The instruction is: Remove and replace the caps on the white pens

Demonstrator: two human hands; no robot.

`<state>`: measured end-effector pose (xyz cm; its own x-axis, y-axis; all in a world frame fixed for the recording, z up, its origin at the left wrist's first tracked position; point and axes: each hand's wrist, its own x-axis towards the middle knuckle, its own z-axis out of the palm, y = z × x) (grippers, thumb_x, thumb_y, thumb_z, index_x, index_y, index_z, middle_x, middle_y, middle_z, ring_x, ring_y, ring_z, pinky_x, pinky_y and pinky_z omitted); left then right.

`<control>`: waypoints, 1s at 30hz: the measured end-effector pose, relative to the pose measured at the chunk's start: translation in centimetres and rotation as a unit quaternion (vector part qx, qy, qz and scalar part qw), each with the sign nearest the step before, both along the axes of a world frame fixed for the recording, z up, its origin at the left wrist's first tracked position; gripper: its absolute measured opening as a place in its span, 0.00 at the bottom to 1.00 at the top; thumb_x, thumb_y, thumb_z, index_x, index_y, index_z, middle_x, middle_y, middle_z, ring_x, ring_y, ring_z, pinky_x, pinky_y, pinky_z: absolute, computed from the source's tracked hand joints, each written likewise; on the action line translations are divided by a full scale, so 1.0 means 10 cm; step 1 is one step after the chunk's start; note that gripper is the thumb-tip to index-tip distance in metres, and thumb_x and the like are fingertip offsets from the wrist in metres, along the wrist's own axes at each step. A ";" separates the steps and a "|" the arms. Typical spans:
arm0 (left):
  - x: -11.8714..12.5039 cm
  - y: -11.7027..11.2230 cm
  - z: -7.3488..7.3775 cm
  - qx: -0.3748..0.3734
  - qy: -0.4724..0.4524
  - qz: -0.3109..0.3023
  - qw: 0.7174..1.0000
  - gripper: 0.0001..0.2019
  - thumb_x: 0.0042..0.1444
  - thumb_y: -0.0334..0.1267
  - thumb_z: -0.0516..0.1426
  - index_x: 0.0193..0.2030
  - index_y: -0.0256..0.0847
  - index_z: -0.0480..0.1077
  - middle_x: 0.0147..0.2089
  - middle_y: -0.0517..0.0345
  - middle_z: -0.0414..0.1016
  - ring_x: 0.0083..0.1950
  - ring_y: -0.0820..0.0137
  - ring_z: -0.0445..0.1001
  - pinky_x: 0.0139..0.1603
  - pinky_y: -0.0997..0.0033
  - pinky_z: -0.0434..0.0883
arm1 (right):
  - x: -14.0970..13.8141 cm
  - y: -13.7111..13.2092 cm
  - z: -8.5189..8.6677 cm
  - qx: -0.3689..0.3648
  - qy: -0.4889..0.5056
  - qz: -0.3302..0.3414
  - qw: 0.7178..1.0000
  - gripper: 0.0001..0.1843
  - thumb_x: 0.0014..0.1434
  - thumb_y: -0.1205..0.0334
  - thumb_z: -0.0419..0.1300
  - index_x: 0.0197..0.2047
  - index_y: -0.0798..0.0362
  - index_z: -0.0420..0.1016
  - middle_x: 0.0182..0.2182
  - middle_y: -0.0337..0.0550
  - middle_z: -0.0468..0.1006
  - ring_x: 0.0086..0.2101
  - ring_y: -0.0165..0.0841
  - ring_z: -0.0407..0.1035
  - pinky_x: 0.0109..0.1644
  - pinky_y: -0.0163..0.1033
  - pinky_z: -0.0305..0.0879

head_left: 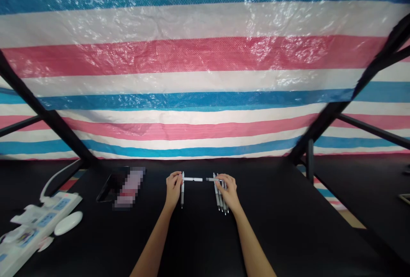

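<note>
My left hand (174,186) is closed, pinching a slim white pen part (194,179) that points right. My right hand (228,189) is closed too, and a grey pen part (210,179) sticks out leftward from its fingertips. The two parts face each other nearly in line, with a small gap between their ends. Beside the left fingertips lies a white and grey pen (182,193), its tip toward me. Several similar pens (220,200) lie side by side under and beside my right hand, partly hidden by its fingers.
On the black table (198,234), a dark phone (110,186) lies at left near a blurred pink item (130,187). A white power strip (48,225) with plugs and a white oval object (68,223) are at lower left. Black frame bars (320,127) and striped sheeting (205,55) stand behind.
</note>
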<state>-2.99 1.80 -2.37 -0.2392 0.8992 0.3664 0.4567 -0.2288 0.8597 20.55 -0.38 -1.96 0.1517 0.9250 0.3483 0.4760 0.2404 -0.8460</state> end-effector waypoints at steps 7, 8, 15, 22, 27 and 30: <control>-0.02 -0.01 -0.01 0.006 -0.073 0.029 0.997 0.22 0.56 0.54 0.48 0.21 0.40 0.68 0.37 0.52 0.71 0.41 0.65 0.68 0.42 0.66 0.65 | 0.05 0.04 -0.10 -0.002 0.155 -0.047 0.987 0.13 0.51 0.51 0.56 0.31 0.50 0.75 0.36 0.45 0.76 0.44 0.43 0.64 0.51 0.46 0.56; -0.02 -0.01 -0.01 0.004 -0.081 0.030 0.996 0.22 0.56 0.54 0.48 0.23 0.40 0.69 0.36 0.52 0.71 0.40 0.65 0.67 0.40 0.67 0.65 | 0.06 0.04 -0.11 -0.006 0.166 -0.055 0.985 0.12 0.51 0.51 0.56 0.30 0.50 0.75 0.35 0.44 0.75 0.44 0.43 0.64 0.50 0.46 0.56; -0.03 -0.01 -0.04 0.003 -0.113 0.032 0.993 0.20 0.56 0.52 0.49 0.22 0.40 0.68 0.37 0.53 0.71 0.39 0.67 0.67 0.41 0.67 0.64 | 0.06 0.06 -0.15 -0.033 0.216 -0.094 0.971 0.11 0.48 0.54 0.57 0.30 0.51 0.75 0.31 0.42 0.73 0.39 0.40 0.66 0.46 0.42 0.58; -0.06 0.02 -0.11 0.003 -0.142 0.025 0.990 0.18 0.55 0.50 0.51 0.26 0.40 0.71 0.33 0.55 0.70 0.37 0.68 0.68 0.39 0.68 0.65 | 0.08 0.08 -0.17 -0.028 0.254 -0.076 0.964 0.12 0.48 0.52 0.57 0.29 0.51 0.74 0.27 0.39 0.72 0.33 0.37 0.66 0.39 0.38 0.59; -0.07 0.03 -0.13 0.001 -0.157 0.017 0.987 0.16 0.55 0.50 0.51 0.30 0.41 0.72 0.31 0.57 0.68 0.35 0.68 0.68 0.37 0.69 0.65 | 0.10 0.09 -0.19 -0.024 0.272 -0.079 0.959 0.12 0.47 0.52 0.58 0.27 0.52 0.74 0.27 0.39 0.72 0.33 0.36 0.65 0.38 0.37 0.58; -0.07 0.03 -0.12 -0.005 -0.164 0.022 0.986 0.17 0.55 0.50 0.51 0.29 0.40 0.72 0.31 0.56 0.69 0.35 0.68 0.68 0.37 0.69 0.65 | 0.10 0.09 -0.19 -0.023 0.280 -0.079 0.957 0.12 0.47 0.52 0.58 0.27 0.52 0.73 0.27 0.39 0.72 0.33 0.36 0.65 0.38 0.37 0.58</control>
